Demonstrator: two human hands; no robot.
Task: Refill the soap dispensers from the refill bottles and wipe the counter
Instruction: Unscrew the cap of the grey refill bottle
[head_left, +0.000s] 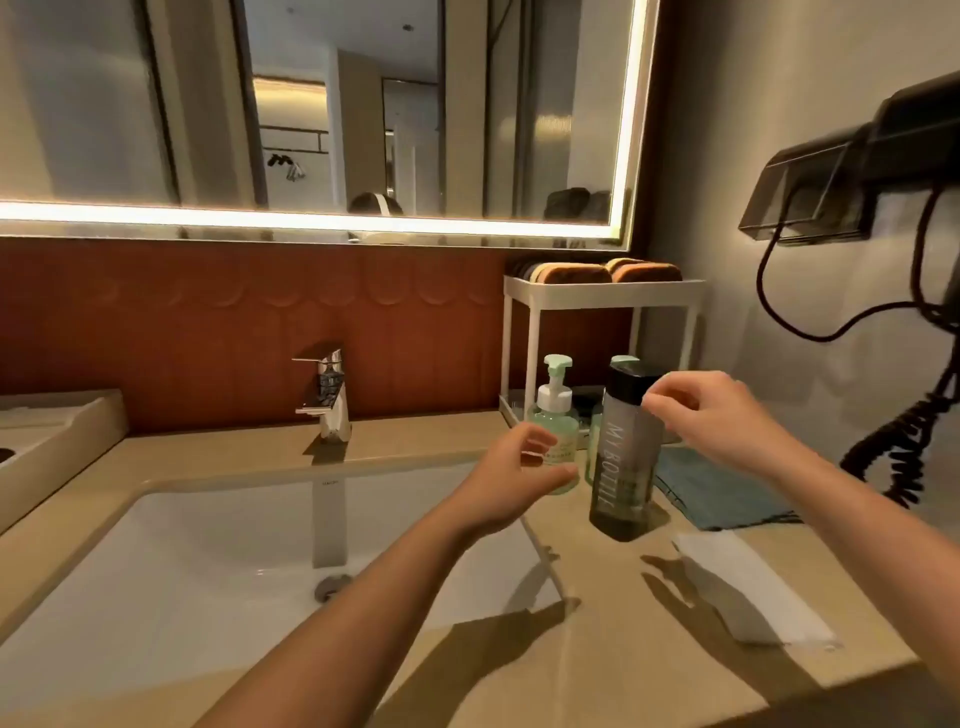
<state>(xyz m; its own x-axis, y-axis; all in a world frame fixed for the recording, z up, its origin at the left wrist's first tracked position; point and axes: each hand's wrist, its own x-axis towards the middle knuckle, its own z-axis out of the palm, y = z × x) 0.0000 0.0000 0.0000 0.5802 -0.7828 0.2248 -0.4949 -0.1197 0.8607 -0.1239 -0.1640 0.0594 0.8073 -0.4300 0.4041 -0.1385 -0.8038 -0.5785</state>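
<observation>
A dark refill bottle (623, 462) with a black cap, lettered "MY BOTTLE", stands on the beige counter (613, 623) right of the sink. Behind it are two green pump dispensers: one (555, 415) in plain sight, the other (623, 359) mostly hidden by the bottle. My left hand (514, 470) hovers just left of the bottle with curved, spread fingers and holds nothing. My right hand (711, 415) is at the bottle's cap, fingertips bunched at its right edge; whether they grip it is unclear. A folded blue cloth (722, 496) lies to the right of the bottle.
A white sink (208, 571) with a chrome faucet (327, 395) fills the left. A white rack (602, 293) carrying rolled towels stands over the dispensers. A white sheet (753, 587) lies near the counter's front edge. A black hair dryer (904, 140) with a coiled cord hangs on the right wall.
</observation>
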